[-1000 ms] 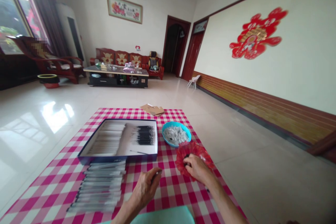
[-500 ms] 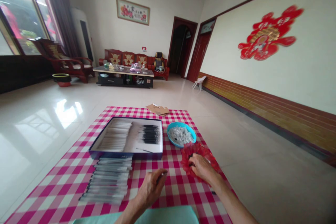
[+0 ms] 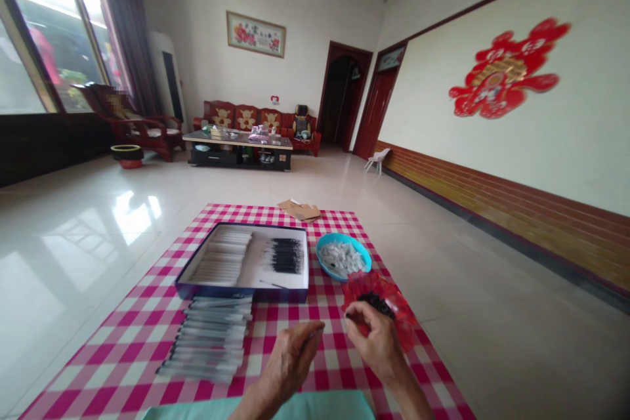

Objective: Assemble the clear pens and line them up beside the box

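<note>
My left hand (image 3: 295, 354) hovers over the checked tablecloth with thumb and fingers pinched; what lies between them is too small to make out. Facing it, my right hand (image 3: 378, 340) pinches a small black piece at its fingertips. Partly behind that hand is a red petal-edged bowl (image 3: 404, 310) holding small black pieces (image 3: 375, 302). A row of translucent pen barrels (image 3: 209, 338), dark at their left ends, lies to the left. Beyond is a shallow dark-blue box (image 3: 280, 293) with white tubes (image 3: 221, 257) and thin black pen pieces (image 3: 287, 254).
A blue bowl (image 3: 368, 261) of small clear pieces (image 3: 343, 257) stands behind the red bowl. Brown cardboard (image 3: 301, 210) rests at the tablecloth's (image 3: 275, 341) far edge. Mint-green fabric (image 3: 325, 405) is at the near edge. Across the floor are a coffee table (image 3: 241, 141) and a wooden sofa (image 3: 246, 117).
My right hand has come out of the red bowl and moved left and nearer, now with a small black piece in its fingertips. My left hand stays pinched. The view has tilted slightly up.
</note>
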`<control>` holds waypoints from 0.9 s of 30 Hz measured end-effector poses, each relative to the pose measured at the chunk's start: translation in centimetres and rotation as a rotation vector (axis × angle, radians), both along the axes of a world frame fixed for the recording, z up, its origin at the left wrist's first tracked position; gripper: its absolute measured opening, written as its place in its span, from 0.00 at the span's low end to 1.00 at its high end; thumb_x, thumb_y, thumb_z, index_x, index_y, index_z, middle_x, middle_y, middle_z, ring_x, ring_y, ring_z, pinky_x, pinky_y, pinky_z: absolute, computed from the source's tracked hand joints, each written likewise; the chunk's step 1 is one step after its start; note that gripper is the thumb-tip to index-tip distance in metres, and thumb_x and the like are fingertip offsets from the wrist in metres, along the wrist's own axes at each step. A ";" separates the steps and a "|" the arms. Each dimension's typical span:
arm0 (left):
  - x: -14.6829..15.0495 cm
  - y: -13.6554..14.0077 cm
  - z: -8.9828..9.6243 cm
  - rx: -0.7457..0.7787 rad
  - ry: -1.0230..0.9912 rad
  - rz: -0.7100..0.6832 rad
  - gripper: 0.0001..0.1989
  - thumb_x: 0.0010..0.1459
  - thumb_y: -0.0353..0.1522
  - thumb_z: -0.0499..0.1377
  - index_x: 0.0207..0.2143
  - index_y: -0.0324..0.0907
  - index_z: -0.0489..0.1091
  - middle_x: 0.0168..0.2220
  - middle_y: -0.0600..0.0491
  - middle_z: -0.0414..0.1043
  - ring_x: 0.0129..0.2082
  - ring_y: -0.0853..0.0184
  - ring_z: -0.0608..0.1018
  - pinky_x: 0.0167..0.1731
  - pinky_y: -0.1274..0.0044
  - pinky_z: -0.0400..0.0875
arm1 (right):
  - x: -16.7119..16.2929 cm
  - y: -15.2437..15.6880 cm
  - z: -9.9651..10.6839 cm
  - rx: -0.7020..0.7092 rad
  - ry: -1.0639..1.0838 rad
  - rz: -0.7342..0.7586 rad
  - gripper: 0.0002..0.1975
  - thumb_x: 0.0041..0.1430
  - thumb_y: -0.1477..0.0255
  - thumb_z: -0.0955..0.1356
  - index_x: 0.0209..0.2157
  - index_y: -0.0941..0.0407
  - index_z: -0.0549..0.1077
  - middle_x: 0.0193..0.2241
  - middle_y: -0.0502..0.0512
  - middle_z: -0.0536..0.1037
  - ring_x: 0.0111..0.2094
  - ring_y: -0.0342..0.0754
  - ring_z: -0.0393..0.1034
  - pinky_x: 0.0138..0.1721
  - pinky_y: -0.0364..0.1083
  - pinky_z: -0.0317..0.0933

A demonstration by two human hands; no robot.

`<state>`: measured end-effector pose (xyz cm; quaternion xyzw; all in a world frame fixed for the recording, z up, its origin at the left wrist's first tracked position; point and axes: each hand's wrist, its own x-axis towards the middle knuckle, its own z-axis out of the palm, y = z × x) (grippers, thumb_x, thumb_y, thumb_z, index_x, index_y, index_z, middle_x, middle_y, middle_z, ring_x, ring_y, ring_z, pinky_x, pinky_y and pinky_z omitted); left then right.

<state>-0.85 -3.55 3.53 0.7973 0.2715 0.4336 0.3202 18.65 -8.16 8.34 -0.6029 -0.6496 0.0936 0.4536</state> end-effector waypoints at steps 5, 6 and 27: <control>-0.1 0.2 0.4 0.005 0.001 0.000 0.12 0.64 0.33 0.51 0.45 0.41 0.71 0.28 0.51 0.77 0.24 0.71 0.76 0.27 0.82 0.70 | -2.6 0.2 -2.0 0.063 0.082 0.068 0.06 0.58 0.73 0.65 0.35 0.54 0.74 0.30 0.54 0.77 0.32 0.48 0.73 0.35 0.44 0.69; -0.3 0.3 0.5 0.004 0.003 0.006 0.12 0.64 0.33 0.52 0.45 0.41 0.71 0.29 0.51 0.77 0.24 0.70 0.77 0.27 0.82 0.70 | -2.8 0.3 -2.4 0.065 0.096 0.076 0.06 0.58 0.73 0.65 0.36 0.54 0.75 0.31 0.55 0.78 0.34 0.48 0.74 0.36 0.44 0.69; -1.3 1.8 -1.7 -0.027 0.165 -0.013 0.11 0.62 0.29 0.51 0.41 0.40 0.72 0.25 0.52 0.74 0.22 0.70 0.75 0.24 0.82 0.66 | -4.7 1.1 -4.1 -0.064 0.101 0.188 0.13 0.59 0.77 0.63 0.40 0.52 0.76 0.34 0.54 0.77 0.37 0.47 0.73 0.39 0.45 0.68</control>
